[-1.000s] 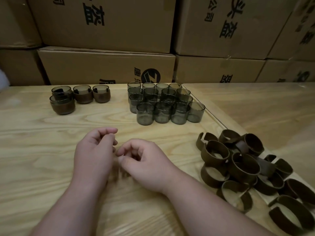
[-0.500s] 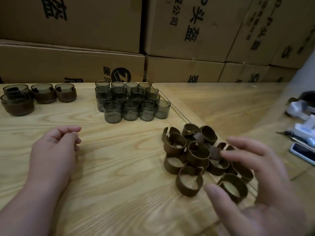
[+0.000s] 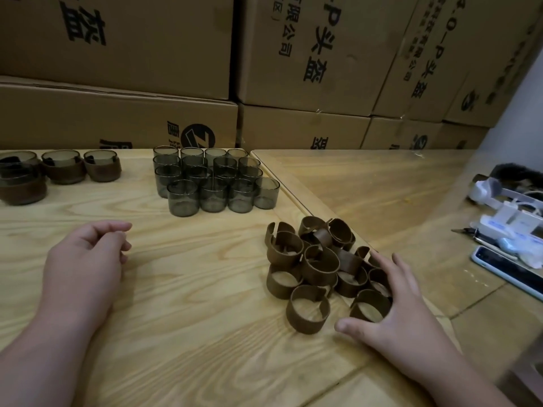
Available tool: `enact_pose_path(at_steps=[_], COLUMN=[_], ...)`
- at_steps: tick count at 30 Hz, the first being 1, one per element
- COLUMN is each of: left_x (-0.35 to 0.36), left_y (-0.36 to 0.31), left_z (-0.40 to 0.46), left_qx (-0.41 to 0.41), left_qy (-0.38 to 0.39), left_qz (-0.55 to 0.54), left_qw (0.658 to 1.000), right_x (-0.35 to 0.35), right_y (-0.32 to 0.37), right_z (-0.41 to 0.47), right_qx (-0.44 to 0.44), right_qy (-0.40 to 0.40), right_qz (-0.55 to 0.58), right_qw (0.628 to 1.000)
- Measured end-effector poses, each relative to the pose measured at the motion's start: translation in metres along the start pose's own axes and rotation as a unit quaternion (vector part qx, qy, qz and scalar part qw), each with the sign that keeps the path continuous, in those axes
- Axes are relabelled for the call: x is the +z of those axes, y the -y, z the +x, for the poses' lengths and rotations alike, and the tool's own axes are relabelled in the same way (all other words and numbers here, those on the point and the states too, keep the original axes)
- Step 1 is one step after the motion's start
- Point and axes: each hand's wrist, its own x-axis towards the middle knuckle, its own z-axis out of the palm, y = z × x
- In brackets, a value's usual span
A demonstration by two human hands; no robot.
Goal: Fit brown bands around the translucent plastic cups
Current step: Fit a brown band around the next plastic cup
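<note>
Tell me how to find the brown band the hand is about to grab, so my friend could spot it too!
Look at the heap of brown bands on the right of the wooden table. Go to its near right corner, where the right hand reaches in. The band there stands on edge between the thumb and fingers, while the others lie clear of the hand.

Black print is showing on the stacked cardboard boxes behind the table. The upper left box [image 3: 117, 39] is carrying two large characters, partly cut off, the lower one reading "盔". The upper middle box [image 3: 308, 48] is reading "P头盔" in big letters running downward, with smaller "有限公司" beside it. The box to its right [image 3: 435, 54] is showing "0-P头盔" and small blurred lines. The lower left box [image 3: 117, 121] is bearing a round black logo [image 3: 197, 137] with a slanted "Z"-like mark; the characters beside it are cut off.
</note>
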Motion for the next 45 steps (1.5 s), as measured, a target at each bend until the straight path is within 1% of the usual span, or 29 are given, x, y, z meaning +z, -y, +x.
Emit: enact_pose_path(at_steps=[5, 9, 12, 14, 17, 19, 22, 24, 26, 28, 30, 32, 33, 35, 36, 37, 41, 45], left_x=[0.0, 0.001, 0.001, 0.002, 0.004, 0.004, 0.005, 0.005, 0.005, 0.005, 0.005, 0.006, 0.006, 0.006, 0.006, 0.006, 0.007, 0.008], left_y=[-0.007, -0.011, -0.013, -0.015, -0.017, -0.017, -0.017, -0.017, -0.018, -0.02, -0.021, -0.023, -0.023, -0.023, -0.022, -0.022, -0.019, -0.017], left_z=[-0.005, -0.009, -0.011, -0.013, -0.014, -0.014, -0.014, -0.014, -0.015, -0.016, -0.017, -0.019, -0.019, -0.02, -0.019, -0.019, -0.016, -0.014], left_qx=[0.016, 0.021, 0.018, 0.018, 0.017, 0.017, 0.016, 0.012, 0.007, 0.002, -0.001, 0.0, 0.001, 0.008, 0.011, 0.015, 0.022, 0.023], left_qy=[0.001, 0.006, 0.008, 0.008, 0.006, 0.009, 0.009, 0.005, 0.003, 0.005, 0.006, 0.006, 0.004, 0.003, 0.004, 0.005, 0.004, 0.004], left_qz=[0.0, 0.001, -0.005, -0.005, -0.008, -0.005, -0.012, -0.017, -0.021, -0.027, -0.028, -0.026, -0.028, -0.035, -0.036, -0.038, -0.044, -0.06], left_qw=[1.0, 1.0, 1.0, 1.0, 1.0, 1.0, 1.0, 1.0, 1.0, 1.0, 1.0, 1.0, 1.0, 0.999, 0.999, 0.999, 0.999, 0.998], right_x=[0.01, 0.015, 0.017, 0.022, 0.038, 0.048, 0.051, 0.05, 0.051, 0.059, 0.079, 0.108, 0.123, 0.146, 0.154, 0.161, 0.185, 0.206], right_y=[0.006, 0.013, 0.018, 0.024, 0.036, 0.043, 0.05, 0.054, 0.059, 0.069, 0.088, 0.11, 0.121, 0.141, 0.148, 0.154, 0.177, 0.195], right_z=[0.016, 0.024, 0.019, 0.009, -0.001, -0.001, 0.008, 0.012, 0.011, 0.005, -0.004, -0.01, -0.011, -0.004, 0.004, 0.015, 0.062, 0.103], right_qx=[-0.034, -0.032, -0.049, -0.101, -0.198, -0.204, -0.173, -0.167, -0.184, -0.233, -0.295, -0.359, -0.378, -0.377, -0.367, -0.358, -0.307, -0.213], right_qy=[0.002, 0.017, -0.013, -0.02, -0.007, -0.005, -0.003, -0.003, -0.012, -0.051, -0.078, -0.058, -0.024, 0.06, 0.084, 0.09, 0.053, 0.021], right_qz=[0.01, 0.002, -0.015, -0.058, -0.153, -0.182, -0.199, -0.2, -0.19, -0.149, -0.083, -0.028, -0.03, -0.06, -0.069, -0.075, -0.07, -0.049], right_qw=[0.999, 0.999, 0.999, 0.993, 0.968, 0.962, 0.965, 0.965, 0.964, 0.96, 0.949, 0.931, 0.925, 0.922, 0.924, 0.926, 0.948, 0.976])
